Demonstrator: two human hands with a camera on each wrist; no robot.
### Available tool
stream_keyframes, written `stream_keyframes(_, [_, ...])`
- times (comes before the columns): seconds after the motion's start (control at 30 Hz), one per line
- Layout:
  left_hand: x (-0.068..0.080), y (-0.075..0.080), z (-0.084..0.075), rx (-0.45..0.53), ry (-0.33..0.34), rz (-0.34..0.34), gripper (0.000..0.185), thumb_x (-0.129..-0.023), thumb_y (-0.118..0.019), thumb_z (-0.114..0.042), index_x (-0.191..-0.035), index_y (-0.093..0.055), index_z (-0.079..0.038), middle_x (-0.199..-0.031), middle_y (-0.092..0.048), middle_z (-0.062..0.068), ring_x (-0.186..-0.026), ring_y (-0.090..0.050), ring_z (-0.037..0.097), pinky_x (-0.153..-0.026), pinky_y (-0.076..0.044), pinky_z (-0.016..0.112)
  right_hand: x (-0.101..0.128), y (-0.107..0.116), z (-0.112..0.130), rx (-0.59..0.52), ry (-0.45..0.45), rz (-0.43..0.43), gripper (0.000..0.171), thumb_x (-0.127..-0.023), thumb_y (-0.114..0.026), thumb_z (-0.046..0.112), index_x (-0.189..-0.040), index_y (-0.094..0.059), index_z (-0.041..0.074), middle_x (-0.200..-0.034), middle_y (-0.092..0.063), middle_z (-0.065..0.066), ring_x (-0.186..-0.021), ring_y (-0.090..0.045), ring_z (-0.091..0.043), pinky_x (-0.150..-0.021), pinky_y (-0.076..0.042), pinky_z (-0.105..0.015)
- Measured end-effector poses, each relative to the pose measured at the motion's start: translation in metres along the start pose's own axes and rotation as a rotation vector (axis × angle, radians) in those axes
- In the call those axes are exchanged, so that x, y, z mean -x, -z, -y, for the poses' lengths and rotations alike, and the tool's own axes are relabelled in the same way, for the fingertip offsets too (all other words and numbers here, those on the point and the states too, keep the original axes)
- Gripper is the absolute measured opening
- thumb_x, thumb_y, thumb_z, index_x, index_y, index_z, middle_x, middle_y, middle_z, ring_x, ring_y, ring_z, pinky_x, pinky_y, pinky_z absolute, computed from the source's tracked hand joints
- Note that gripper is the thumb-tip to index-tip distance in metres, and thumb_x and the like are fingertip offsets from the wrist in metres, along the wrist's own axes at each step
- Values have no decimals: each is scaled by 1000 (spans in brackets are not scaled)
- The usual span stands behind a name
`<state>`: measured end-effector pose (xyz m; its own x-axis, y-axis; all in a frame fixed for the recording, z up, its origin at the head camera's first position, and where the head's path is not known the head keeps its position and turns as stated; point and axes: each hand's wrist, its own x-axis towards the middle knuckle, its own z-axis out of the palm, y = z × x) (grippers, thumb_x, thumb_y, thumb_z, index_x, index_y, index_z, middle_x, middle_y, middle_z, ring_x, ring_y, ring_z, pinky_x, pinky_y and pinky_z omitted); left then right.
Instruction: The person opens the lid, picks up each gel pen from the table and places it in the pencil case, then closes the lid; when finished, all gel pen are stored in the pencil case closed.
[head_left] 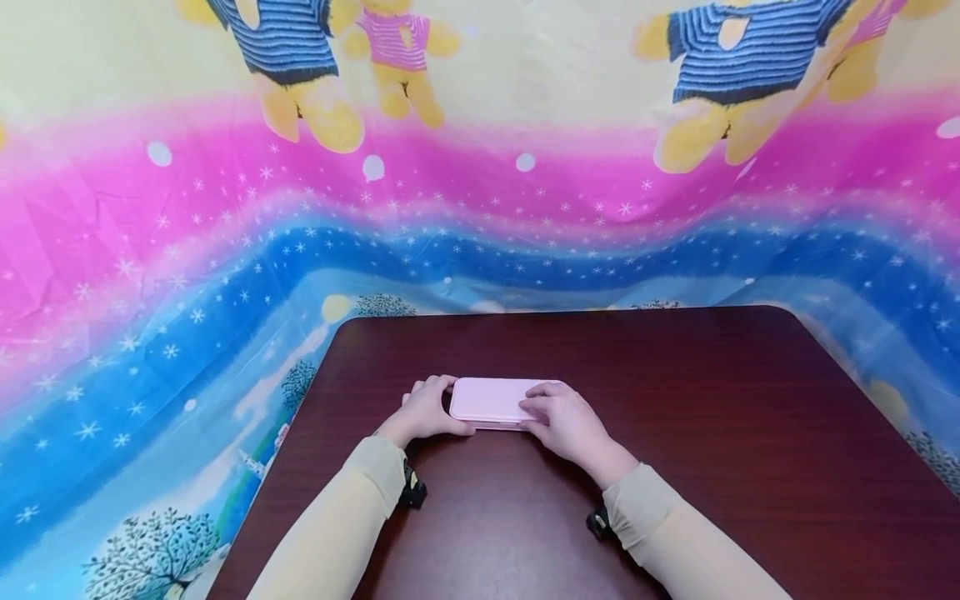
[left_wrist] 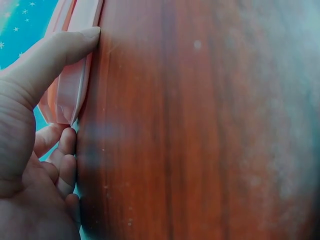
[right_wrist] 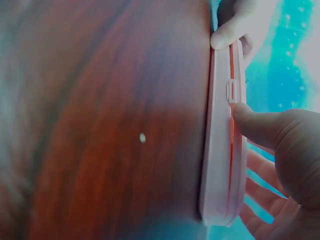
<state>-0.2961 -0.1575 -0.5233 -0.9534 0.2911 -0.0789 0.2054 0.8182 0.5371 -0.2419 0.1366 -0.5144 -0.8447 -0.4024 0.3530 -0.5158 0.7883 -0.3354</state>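
Observation:
A pale pink case (head_left: 487, 400) with rounded corners and a lid lies on the table, long side toward me. My left hand (head_left: 429, 412) holds its left end, thumb along the lower front wall and fingers round the back corner. On the right, my right hand (head_left: 567, 423) grips the lid: the thumb presses its front edge just beside a small clasp (right_wrist: 231, 92), while the fingers spread over the top. In the right wrist view a thin orange-red line runs along the seam between lid and base. What is inside the case is hidden.
The dark reddish-brown wooden table (head_left: 705, 417) has rounded far corners. Behind it and along the left hangs a colourful cloth (head_left: 480, 200) printed with bears, snowflakes and trees. A dark wrist device (head_left: 412, 487) shows under the left sleeve, another (head_left: 598, 523) under the right.

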Motion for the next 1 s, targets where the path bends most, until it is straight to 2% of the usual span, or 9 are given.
stream_keyframes(0.13, [0, 0, -1, 2, -5, -3, 100, -70, -99, -56, -152, -59, -14, -144, -64, 9, -136, -50, 35, -106, -41, 58, 1, -1, -3, -42, -49, 8, 34, -90, -93, 29, -121, -86, 18, -129, -78, -4, -129, -68, -28, -113, -55, -50])
stream_keyframes(0.3, [-1, -1, -2, 0, -4, -2, 101, -69, -100, -55, -152, -59, -14, -143, -64, 9, -137, -50, 34, -106, -41, 58, 2, -2, -6, -62, -59, 4, 34, -89, -94, 30, -120, -87, 18, -128, -77, -4, -127, -68, -28, -111, -56, -49])
stream_keyframes(0.47, [0, -2, -5, 4, -7, 4, 101, -70, -99, -56, -153, -59, -15, -145, -64, 10, -137, -50, 35, -107, -41, 58, 2, 0, -6, -84, -109, 31, 34, -89, -94, 32, -119, -87, 19, -128, -76, -2, -124, -67, -26, -108, -57, -47])
stream_keyframes(0.83, [-2, 2, -6, 2, 6, 6, 98, -72, -98, -50, -153, -57, -13, -145, -63, 11, -137, -49, 35, -108, -39, 62, -8, 6, 4, -32, -138, 94, 34, -89, -94, 31, -120, -87, 18, -124, -78, -4, -121, -68, -28, -107, -57, -46])
stream_keyframes(1.0, [-5, 2, -2, 0, 9, 4, 102, -71, -98, -54, -154, -57, -13, -147, -63, 11, -138, -49, 35, -110, -39, 61, -16, 5, 7, 9, -139, 113, 32, -88, -95, 31, -117, -88, 19, -121, -78, -2, -118, -69, -25, -104, -58, -44])
